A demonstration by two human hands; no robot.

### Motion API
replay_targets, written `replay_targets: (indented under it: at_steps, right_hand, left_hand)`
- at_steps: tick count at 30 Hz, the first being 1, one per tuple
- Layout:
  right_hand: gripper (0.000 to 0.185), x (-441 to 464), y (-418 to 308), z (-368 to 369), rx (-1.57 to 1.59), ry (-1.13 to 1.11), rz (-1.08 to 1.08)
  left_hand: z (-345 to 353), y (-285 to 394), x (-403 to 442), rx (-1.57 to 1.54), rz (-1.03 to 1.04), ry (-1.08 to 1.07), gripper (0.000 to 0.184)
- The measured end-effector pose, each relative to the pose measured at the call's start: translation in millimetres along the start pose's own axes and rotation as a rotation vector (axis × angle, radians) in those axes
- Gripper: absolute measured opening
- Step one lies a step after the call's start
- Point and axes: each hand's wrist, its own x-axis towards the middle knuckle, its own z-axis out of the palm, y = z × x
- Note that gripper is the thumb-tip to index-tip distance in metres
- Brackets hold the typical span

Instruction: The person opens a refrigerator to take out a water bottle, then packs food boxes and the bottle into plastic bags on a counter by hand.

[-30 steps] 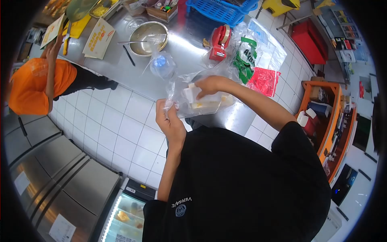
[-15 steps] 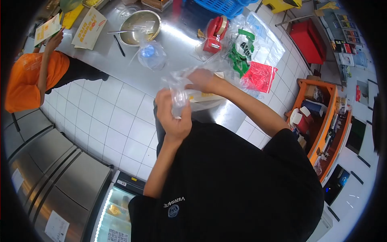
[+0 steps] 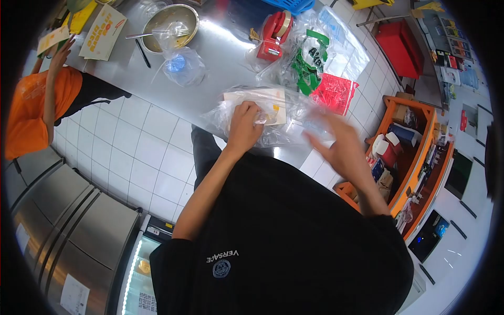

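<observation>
A cream-coloured flat box (image 3: 275, 100) with yellow print lies inside a clear plastic bag (image 3: 307, 107) at the counter's near edge. My left hand (image 3: 245, 123) rests on top of it, its fingers curled round a bunched part of the bag. Off to the right of the bag, my right hand (image 3: 344, 147) is smeared by motion. Its thumb and fingers look spread, with nothing visible in them.
On the steel counter (image 3: 220, 58) are a metal bowl (image 3: 193, 31) with a fork, a knotted bag (image 3: 189, 73), a black pen (image 3: 143, 53), a red tape dispenser (image 3: 270, 50), and green-printed (image 3: 310, 79) and pink bags (image 3: 336, 92). A person in orange (image 3: 31, 110) stands left, holding a card.
My left hand has come down from gathering the bag onto the box. My right hand has left the bag and swung right. The bagged box now lies flatter and more exposed.
</observation>
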Motion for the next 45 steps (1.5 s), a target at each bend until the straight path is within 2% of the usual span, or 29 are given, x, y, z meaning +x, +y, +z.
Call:
replay_targets:
  at_steps: [1, 3, 5, 6, 9, 11, 13, 15, 16, 18, 20, 22, 23, 24, 25, 26, 28, 29, 30, 32, 33, 34, 37, 38, 40, 41, 42, 45]
  right_hand:
    - [0.034, 7, 0, 2, -0.276, 0.405, 0.035]
    - [0.030, 12, 27, 18, -0.328, 0.630, 0.119]
    - [0.028, 3, 94, 55, 0.116, 0.262, 0.192]
    - [0.029, 2, 78, 48, 0.315, 0.212, 0.287]
    - [0.030, 9, 28, 12, 0.949, 0.311, 0.325]
    - [0.028, 35, 4, 23, 1.287, 0.381, 0.135]
    - [0.028, 45, -44, 33, 1.564, 0.209, 0.092]
    - [0.029, 50, -61, 30, 1.435, 0.166, -0.006]
    - [0.029, 50, -62, 27, 1.171, 0.218, -0.074]
    - [0.028, 50, -54, 20, 0.936, 0.259, -0.009]
    - [0.031, 41, -66, 8, 1.021, 0.211, 0.193]
    - [0.033, 41, -75, 24, 0.933, 0.239, 0.082]
    - [0.035, 41, -79, 31, 0.889, 0.255, 0.028]
    - [0.033, 38, -89, 40, 0.831, 0.209, -0.035]
    - [0.035, 34, -95, 34, 0.816, 0.056, -0.035]
    - [0.036, 29, -102, 28, 0.791, -0.097, -0.038]
    - [0.039, 21, -88, 26, 0.766, 0.038, -0.046]
    - [0.040, 19, -81, 22, 0.749, 0.103, -0.054]
    - [0.045, 17, -78, 19, 0.631, 0.284, 0.089]
    - [0.048, 19, -78, 14, 0.560, 0.202, -0.008]
    - [0.050, 21, -77, 12, 0.531, 0.163, -0.055]
    - [0.059, 25, -66, 5, 0.570, 0.050, 0.146]
    - [0.064, 65, 1, 38, 0.338, 0.247, 0.488]
    - [0.063, 78, 37, 69, 0.331, 0.256, 0.479]
    - [0.060, 101, 110, 155, 0.484, 0.290, 0.229]
    - [0.059, 106, 123, 184, 0.540, 0.327, 0.183]
    - [0.057, 106, 113, 191, 0.654, 0.325, 0.220]
    - [0.049, 108, 89, 183, 0.708, 0.329, 0.408]
  left_hand:
    - [1, 2, 0, -0.039, -0.011, -0.010, 0.025]
    - [2, 11, -2, -0.111, -0.026, -0.034, 0.024]
    - [-4, 29, -12, -0.249, -0.018, 0.022, 0.023]
    - [-9, 38, -9, -0.314, -0.009, 0.079, 0.022]
    - [-30, 70, -25, -0.604, 0.017, 0.239, 0.027]
    - [-28, 81, -22, -0.722, 0.128, 0.285, 0.036]
    - [-34, 102, -17, -0.549, 0.202, 0.301, 0.045]
    - [-42, 131, -8, -0.105, 0.230, 0.275, 0.054]
    - [-45, 129, -10, -0.134, 0.271, 0.199, 0.061]
    - [-65, 114, -13, -0.056, 0.428, 0.096, 0.069]
    - [-68, 86, -30, -0.137, 0.433, 0.166, 0.086]
    - [-57, 63, -21, -0.123, 0.321, 0.290, 0.097]
    - [-43, 41, -18, -0.124, 0.250, 0.249, 0.098]
    - [-29, 19, -14, -0.123, 0.178, 0.209, 0.100]
    - [-15, -2, -11, -0.119, 0.107, 0.168, 0.102]
    - [-1, -22, -11, -0.359, -0.004, 0.086, 0.095]
    - [-2, -29, -6, -0.506, -0.041, 0.008, 0.080]
    - [-12, -25, -2, -0.416, 0.040, 0.024, 0.072]
    - [-18, -21, -3, -0.329, 0.111, 0.032, 0.064]
    - [-4, -21, -3, -0.474, -0.026, 0.032, 0.056]
    - [-9, -22, -2, -0.254, 0.130, 0.056, 0.060]
    - [-15, -23, 0, -0.033, 0.277, 0.114, 0.065]
    - [-36, -8, 3, -0.040, 0.303, 0.305, 0.082]
    - [-44, -11, -3, -0.010, 0.233, 0.267, 0.097]
    - [-49, -26, -17, -0.037, 0.091, 0.310, 0.097]
    - [-48, -34, -21, -0.051, 0.013, 0.339, 0.097]
    - [-47, -39, -23, -0.160, -0.030, 0.288, 0.094]
    - [-48, -58, -17, -0.457, -0.144, 0.164, 0.084]
